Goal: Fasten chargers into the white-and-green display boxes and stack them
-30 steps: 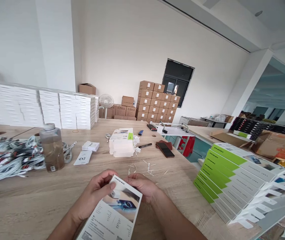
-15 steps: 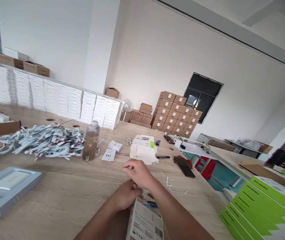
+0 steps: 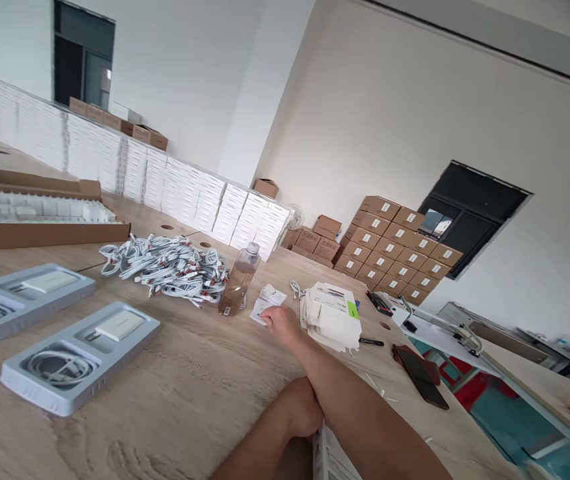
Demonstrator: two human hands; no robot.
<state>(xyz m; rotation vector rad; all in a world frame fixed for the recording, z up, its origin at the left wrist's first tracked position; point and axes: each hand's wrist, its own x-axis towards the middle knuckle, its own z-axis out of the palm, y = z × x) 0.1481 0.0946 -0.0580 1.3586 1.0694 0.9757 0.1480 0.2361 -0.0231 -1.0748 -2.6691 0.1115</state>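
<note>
Wood-grain laminate table (image 3: 175,407) is running under both arms, matte, pale oak pattern. Far beyond the right hand, a long wall of stacked white cartons (image 3: 115,167) is lining the table's back edge; further right of it, brown corrugated boxes (image 3: 389,253) are sitting in a stepped stack by a dark window.

Well left of the right hand, an open cardboard tray (image 3: 39,227) is holding rows of white blocks. Nearer, left of both hands, two grey moulded trays (image 3: 79,360) are lying flat, each with a rectangular white block and a coiled cable in its recesses.

Beyond-left of the right hand, a tangled heap of white cables (image 3: 169,267) is spreading out. A clear plastic bottle (image 3: 237,287), round, brownish liquid inside, is standing upright just left of the right hand.

Right hand (image 3: 281,325) is reaching forward, fingers curled down onto small white cards (image 3: 267,305); touching them, but whether it is gripping one I cannot tell. Just right of that hand, a fanned stack of flat white packaging sleeves (image 3: 332,317), one with a green tab.

Left hand (image 3: 301,412) is resting near the body, mostly hidden behind the right forearm, pressed against a printed white box (image 3: 332,460) at the bottom edge; grip state not visible.

Right of the right forearm: black marker (image 3: 371,342), dark phone (image 3: 421,375).
</note>
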